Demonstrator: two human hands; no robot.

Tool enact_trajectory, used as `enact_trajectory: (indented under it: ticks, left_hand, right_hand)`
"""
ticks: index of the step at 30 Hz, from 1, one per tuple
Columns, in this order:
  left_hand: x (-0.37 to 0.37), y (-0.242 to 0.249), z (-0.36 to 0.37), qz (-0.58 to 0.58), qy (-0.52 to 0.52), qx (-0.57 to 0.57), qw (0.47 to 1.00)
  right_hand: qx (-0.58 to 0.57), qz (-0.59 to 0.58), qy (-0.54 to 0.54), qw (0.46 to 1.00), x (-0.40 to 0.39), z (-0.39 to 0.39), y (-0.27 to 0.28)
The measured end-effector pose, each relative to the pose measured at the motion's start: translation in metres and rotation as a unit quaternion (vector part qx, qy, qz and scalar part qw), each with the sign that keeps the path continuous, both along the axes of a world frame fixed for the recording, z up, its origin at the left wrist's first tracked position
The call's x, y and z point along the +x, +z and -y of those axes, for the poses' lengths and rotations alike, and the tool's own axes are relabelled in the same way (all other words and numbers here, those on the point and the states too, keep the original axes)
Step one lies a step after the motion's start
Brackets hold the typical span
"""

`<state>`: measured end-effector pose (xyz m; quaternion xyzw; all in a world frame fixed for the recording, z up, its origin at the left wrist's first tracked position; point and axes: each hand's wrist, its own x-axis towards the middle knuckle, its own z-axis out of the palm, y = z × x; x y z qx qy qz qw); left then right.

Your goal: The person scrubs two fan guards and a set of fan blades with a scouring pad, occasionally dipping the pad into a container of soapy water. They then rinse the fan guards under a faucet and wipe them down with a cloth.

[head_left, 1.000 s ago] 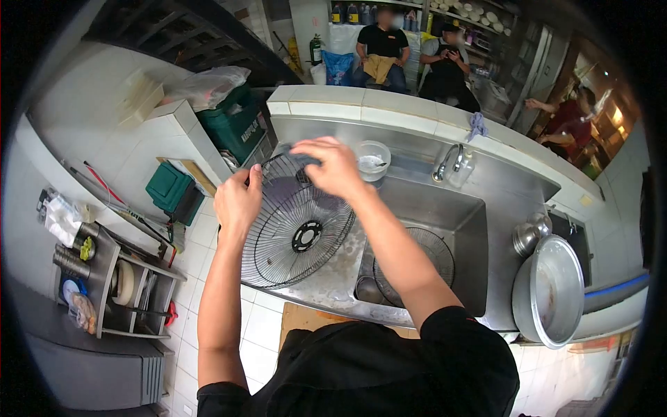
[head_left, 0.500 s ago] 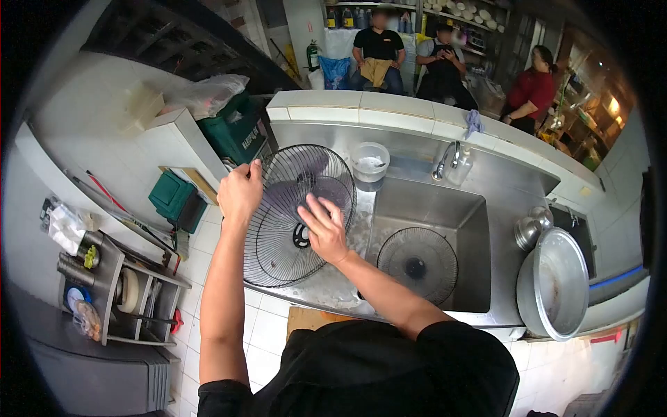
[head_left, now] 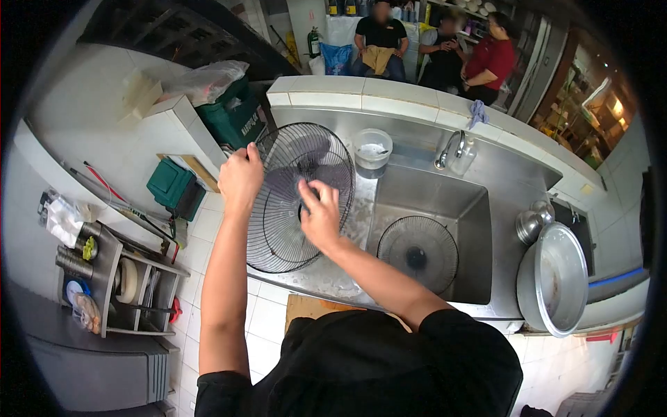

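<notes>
Black round wire fan grille (head_left: 295,201) stands tilted on the wet steel counter (head_left: 326,278) — left hand (head_left: 241,177) clenched on its rim, right hand (head_left: 321,215) pressed half-open against its centre. A second grille (head_left: 417,254) lies in the steel sink (head_left: 451,201); no writing is readable.

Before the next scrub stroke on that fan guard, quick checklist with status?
1. Left hand grips the fan guard at its rim: ok.
2. Guard propped tilted on the wet counter beside the sink: ok.
3. Right hand on the grille near the hub: ok.
4. Cloth or sponge in right hand: cannot tell.
5. Second guard lies in the basin, apart: ok.
6. Plastic tub behind the guard, close: ok.
</notes>
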<state>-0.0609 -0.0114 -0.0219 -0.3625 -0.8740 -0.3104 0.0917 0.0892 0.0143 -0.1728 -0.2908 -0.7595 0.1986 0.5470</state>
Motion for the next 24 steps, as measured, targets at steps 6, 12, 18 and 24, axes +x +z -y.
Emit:
enact_trajectory:
  ticks: [6,12,18,24]
  left_hand:
    - [-0.016,-0.006,0.001,0.009,0.028,-0.001,1.0]
    - [-0.006,0.0,-0.004,0.003,0.04,-0.002,0.999]
    - [-0.038,-0.021,0.009,0.026,0.061,0.002,0.998]
    - [-0.02,-0.012,0.012,0.033,0.039,0.005,0.999]
  right_hand:
    - [0.058,0.159,0.133,0.977,0.023,0.022,-0.019]
    - [0.006,0.033,0.049,0.998,-0.014,0.042,0.008]
    - [-0.002,0.075,0.066,0.995,0.04,-0.001,-0.031]
    - [0.091,0.042,-0.026,0.995,-0.001,-0.051,0.05]
